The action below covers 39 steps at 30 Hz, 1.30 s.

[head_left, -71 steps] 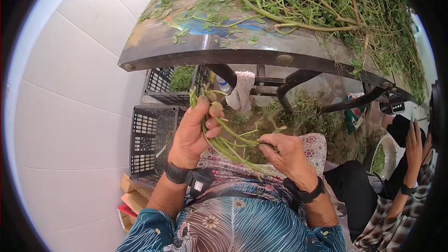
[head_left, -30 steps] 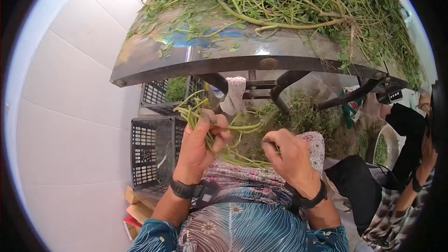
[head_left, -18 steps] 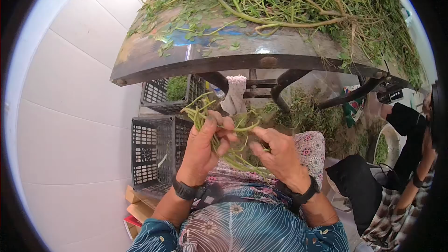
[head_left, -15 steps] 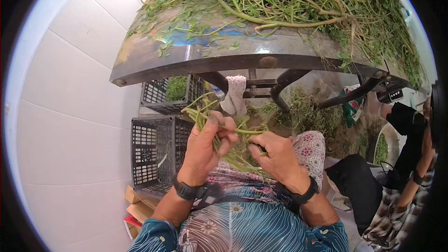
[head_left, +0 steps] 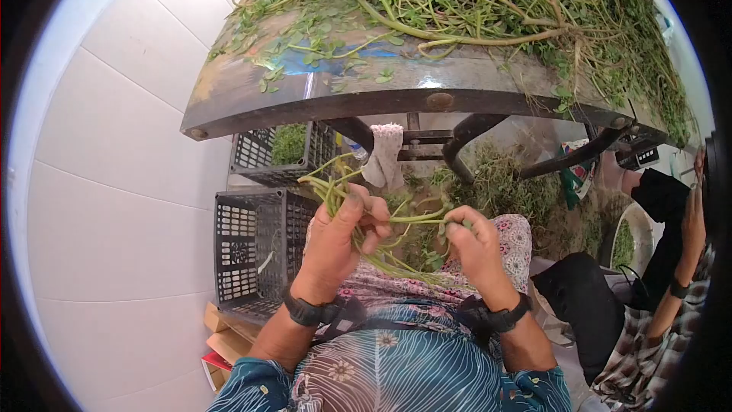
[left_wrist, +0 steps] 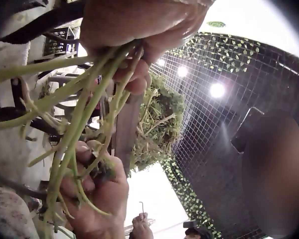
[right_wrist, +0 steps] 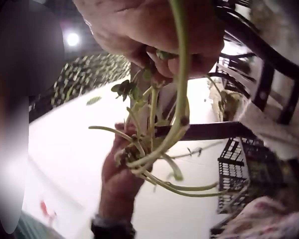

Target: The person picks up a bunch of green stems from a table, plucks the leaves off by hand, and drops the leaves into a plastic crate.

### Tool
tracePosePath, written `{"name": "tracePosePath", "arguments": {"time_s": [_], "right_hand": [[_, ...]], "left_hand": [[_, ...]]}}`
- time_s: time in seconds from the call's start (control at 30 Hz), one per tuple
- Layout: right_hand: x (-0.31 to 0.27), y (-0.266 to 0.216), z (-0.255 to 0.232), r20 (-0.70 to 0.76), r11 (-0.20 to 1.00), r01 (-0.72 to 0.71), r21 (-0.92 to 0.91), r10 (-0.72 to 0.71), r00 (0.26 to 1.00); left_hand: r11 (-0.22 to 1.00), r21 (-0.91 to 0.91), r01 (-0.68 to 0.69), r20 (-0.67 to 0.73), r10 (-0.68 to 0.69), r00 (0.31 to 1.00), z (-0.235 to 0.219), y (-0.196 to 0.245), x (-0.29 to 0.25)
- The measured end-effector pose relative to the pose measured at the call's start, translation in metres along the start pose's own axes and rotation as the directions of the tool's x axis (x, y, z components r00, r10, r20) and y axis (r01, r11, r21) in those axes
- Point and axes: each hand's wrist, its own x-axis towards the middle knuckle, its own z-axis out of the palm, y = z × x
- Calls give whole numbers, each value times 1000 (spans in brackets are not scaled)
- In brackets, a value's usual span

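My left hand [head_left: 335, 240] grips a loose bunch of long green plant stems [head_left: 415, 219] in front of my lap. Their cut-looking ends stick out past the thumb, and others hang down below the fingers. To the right, my right hand [head_left: 474, 250] pinches the far part of one stem, drawn out level between both hands. The left wrist view shows the bare stems [left_wrist: 82, 117] fanning out from under the left palm. Small green leaves [right_wrist: 125, 89] show by the right fingers in the right wrist view.
A table [head_left: 252, 103] ahead bears a big heap of leafy stems [head_left: 488, 8]. Below it lie plant scraps [head_left: 503, 187] and a hanging sock-like cloth [head_left: 385, 156]. Black crates [head_left: 236, 248] stand at left. A second person's arm [head_left: 686, 236] and a bowl [head_left: 644, 240] are at right.
My right hand has come up to the stem beside the left hand, then moved right with it, stretching it out. The left hand keeps its grip on the bunch.
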Motion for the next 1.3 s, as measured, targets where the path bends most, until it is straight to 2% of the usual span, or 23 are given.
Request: {"name": "tracePosePath", "arguments": {"time_s": [0.03,0.07,0.13,0.23,0.27,0.37,0.47,0.57,0.63,0.67,0.7,0.77,0.8,0.9,1.07,1.1,1.13,1.2,1.23,1.27,1.3], "right_hand": [[2,0,-1,-13,976,-141,163,145,989],[5,6,-7,-17,909,-157,386,177,984],[13,21,-27,-2,636,-154,756,238,971],[10,19,-41,125,415,-174,893,143,982],[9,19,-42,139,427,-181,886,127,982],[4,5,-33,155,525,-267,808,247,957],[5,20,-37,331,451,-353,820,129,935],[3,16,-29,243,632,-286,720,155,957],[1,-5,-21,148,912,-182,367,136,980],[2,-14,-16,104,980,-126,151,111,988],[4,-19,-10,119,1000,14,7,-15,993],[8,-28,2,204,916,299,-268,-249,947],[7,-38,5,269,919,231,-319,-146,952],[13,-28,10,434,931,274,-240,-150,888],[7,-20,11,359,847,390,-363,-259,897],[8,-15,8,351,820,419,-391,-288,891],[10,-11,0,260,851,361,-380,-277,925],[13,2,-26,74,909,247,-337,-236,969],[17,5,-40,-39,972,197,-127,-204,978],[15,1,-55,-115,917,-88,390,143,983],[17,14,-68,-147,776,-35,629,164,975]], "left_hand": [[1000,7,2,-3,-2,1000,2,0,-1],[1000,-22,-17,19,18,1000,0,2,0],[995,-83,-55,61,60,996,-7,8,1],[997,-60,-43,72,48,996,-14,9,2],[997,-58,-43,53,46,998,-14,7,2],[997,-73,-28,26,30,999,-12,2,3],[998,-66,-1,-8,0,1000,-5,3,2],[999,-37,-9,56,11,998,-7,3,2],[1000,3,-7,129,6,992,-8,4,0],[1000,23,-5,166,1,986,-7,4,-1],[999,41,8,173,-15,985,-5,4,-2],[997,78,28,185,-42,982,-1,3,-3],[997,68,35,198,-48,979,-1,2,-3],[997,58,55,215,-66,974,-2,0,-3],[992,115,53,178,-73,981,-1,0,-5],[990,119,77,133,-93,987,1,2,-6],[988,121,100,85,-111,990,3,5,-6],[993,74,95,18,-97,995,-1,10,-6],[998,26,64,-2,-64,998,-9,14,-3],[999,-22,32,-24,-33,999,-17,17,0],[998,-57,20,-34,-22,999,-23,17,2]]}}
